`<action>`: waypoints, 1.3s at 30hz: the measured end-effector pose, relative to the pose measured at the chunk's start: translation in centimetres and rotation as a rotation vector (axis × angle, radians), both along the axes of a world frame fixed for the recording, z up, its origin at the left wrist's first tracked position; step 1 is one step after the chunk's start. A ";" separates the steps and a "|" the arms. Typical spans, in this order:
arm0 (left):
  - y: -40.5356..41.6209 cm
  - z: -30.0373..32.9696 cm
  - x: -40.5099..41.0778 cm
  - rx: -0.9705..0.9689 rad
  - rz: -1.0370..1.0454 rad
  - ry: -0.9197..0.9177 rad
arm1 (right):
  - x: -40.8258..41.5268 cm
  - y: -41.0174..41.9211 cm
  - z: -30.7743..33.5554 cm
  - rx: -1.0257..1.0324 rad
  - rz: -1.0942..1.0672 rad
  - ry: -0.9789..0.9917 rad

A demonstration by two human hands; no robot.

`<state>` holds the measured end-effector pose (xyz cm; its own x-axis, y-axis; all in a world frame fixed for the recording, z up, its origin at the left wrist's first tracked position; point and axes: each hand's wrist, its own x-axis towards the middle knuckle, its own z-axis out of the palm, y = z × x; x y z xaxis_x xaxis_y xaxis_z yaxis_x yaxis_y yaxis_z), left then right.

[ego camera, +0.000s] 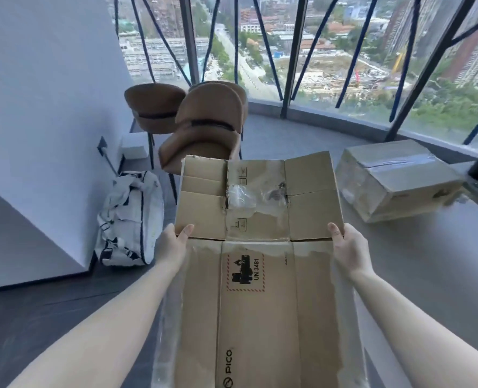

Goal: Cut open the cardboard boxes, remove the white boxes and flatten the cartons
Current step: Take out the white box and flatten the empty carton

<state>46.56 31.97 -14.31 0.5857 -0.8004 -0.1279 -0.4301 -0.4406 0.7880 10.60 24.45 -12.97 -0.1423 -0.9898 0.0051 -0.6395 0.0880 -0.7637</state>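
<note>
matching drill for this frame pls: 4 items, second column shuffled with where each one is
1 flattened carton
2 taped box
3 white bag
4 brown chairs

A on floor against the left wall
B on floor at right, by the window
C between left hand and right hand
D just beyond the carton's far edge

Pairs: 1-C, 2-B, 3-A, 4-D

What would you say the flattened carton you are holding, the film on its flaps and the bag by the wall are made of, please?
The flattened carton looks like matte brown corrugated cardboard: creased panels, ragged torn edges, printed labels. The film on its flaps seems to be clear plastic tape or wrap, glossy and crumpled. The bag by the wall appears to be soft whitish fabric with dark trim, since it slumps and wrinkles; the exact textile is unclear.
</note>
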 end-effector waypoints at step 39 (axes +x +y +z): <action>-23.5 -43.4 20.3 0.407 0.266 0.056 | 24.3 -30.5 -41.7 0.402 0.104 0.212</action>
<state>66.88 8.48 -57.76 0.7464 -0.5023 -0.4365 -0.2228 -0.8067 0.5474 34.89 -6.01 -54.64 -0.0788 -0.9283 -0.3635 -0.7988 0.2769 -0.5340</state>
